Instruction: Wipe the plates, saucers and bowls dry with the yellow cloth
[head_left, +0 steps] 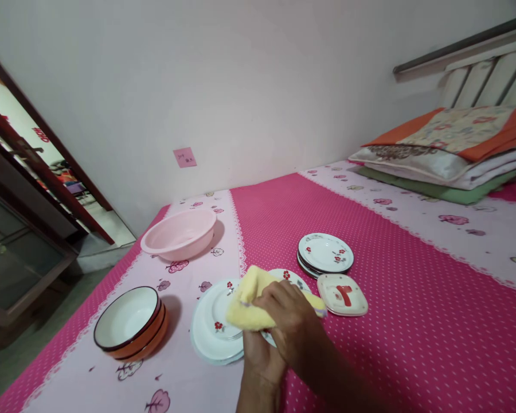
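My right hand [290,315] grips a folded yellow cloth [251,287], which lies across a white plate [289,276] with red flowers. My left hand [260,353] is at the near edge of this plate and holds it; its fingers are mostly hidden under the cloth and the right hand. Just left of the hands, a smaller flowered plate [219,307] rests on a stack of larger white plates [204,335]. To the right are a stack of dark-rimmed flowered plates [325,252] and a squarish dish [346,295] with a red design.
A pink basin [180,232] stands at the back left of the bed. Nearer, orange bowls [131,321] with white insides are stacked. Folded bedding and a pillow [434,160] lie at the far right by the headboard. A wall [262,115] closes off the back; a doorway is at left.
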{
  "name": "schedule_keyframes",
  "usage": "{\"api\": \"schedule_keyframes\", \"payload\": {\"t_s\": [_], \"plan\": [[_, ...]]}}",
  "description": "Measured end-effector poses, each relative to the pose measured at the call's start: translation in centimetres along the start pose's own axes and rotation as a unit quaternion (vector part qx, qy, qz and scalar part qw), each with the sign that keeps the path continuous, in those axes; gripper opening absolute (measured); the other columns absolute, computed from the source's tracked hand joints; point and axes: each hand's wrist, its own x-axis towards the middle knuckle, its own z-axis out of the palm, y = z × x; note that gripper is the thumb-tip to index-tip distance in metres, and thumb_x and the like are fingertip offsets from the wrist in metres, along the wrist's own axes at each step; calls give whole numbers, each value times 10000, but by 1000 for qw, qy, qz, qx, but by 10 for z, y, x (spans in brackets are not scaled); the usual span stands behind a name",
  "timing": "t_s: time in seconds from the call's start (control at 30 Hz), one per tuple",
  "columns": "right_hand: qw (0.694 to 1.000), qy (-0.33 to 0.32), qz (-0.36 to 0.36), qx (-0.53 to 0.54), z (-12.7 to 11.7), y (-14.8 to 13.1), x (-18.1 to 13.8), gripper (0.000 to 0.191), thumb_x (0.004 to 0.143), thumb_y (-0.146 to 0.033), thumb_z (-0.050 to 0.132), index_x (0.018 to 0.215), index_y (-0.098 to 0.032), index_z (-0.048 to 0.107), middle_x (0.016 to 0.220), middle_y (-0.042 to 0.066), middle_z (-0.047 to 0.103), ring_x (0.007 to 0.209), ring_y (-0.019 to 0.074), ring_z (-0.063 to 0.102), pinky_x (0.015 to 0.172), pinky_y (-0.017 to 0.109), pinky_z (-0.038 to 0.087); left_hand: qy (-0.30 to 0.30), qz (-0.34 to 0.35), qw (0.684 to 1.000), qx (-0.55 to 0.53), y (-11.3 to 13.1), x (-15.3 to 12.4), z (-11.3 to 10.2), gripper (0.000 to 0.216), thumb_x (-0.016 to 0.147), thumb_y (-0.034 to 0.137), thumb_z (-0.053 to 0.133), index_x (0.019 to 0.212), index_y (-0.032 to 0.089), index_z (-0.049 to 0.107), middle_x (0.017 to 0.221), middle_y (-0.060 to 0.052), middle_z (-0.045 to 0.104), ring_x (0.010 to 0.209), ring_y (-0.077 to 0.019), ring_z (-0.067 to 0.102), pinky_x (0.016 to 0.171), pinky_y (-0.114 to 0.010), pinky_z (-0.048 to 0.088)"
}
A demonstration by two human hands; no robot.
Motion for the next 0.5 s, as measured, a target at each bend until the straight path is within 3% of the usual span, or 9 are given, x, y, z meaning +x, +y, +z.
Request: {"api": "schedule_keyframes", "payload": {"t_s": [0.17, 0.33, 0.4, 0.5], "plan": [[991, 61, 40, -112, -11, 22, 4, 319, 820, 15, 479, 1006, -165, 664, 915, 86, 621, 869, 264, 496, 751, 381, 383, -24, -34, 999, 10, -7, -6, 21, 384, 1025, 373, 486, 1131, 134, 767, 1016, -117, 801, 996, -224, 747, 998, -355, 554], [978, 16, 96, -182, -12, 33, -6, 323, 736, 25, 503, 922, -199, 643, 875, 81, 620, 818, 272, 523, 714, 395, 412, -21, -8, 999, 24, 6, -9, 28, 423, 977, 447, 569, 1207, 149, 763, 1176, -146, 785, 1152, -303, 710, 1101, -462, 494], [981, 22, 59, -185, -10, 32, -17, 304, 767, 9, 493, 931, -205, 634, 890, 86, 645, 835, 277, 563, 738, 410, 460, -12, 21, 999, 22, 14, -8, 27, 408, 981, 438, 558, 1189, 157, 769, 1149, -137, 793, 1134, -312, 716, 1093, -489, 497], [988, 35, -34, -144, -12, 20, -32, 392, 848, -16, 483, 1180, -184, 605, 1121, 121, 695, 1071, 289, 627, 894, 434, 520, -1, 26, 999, 26, 27, -6, 21, 455, 976, 490, 543, 1094, 124, 785, 1055, -146, 801, 1040, -314, 741, 1034, -478, 537]]}}
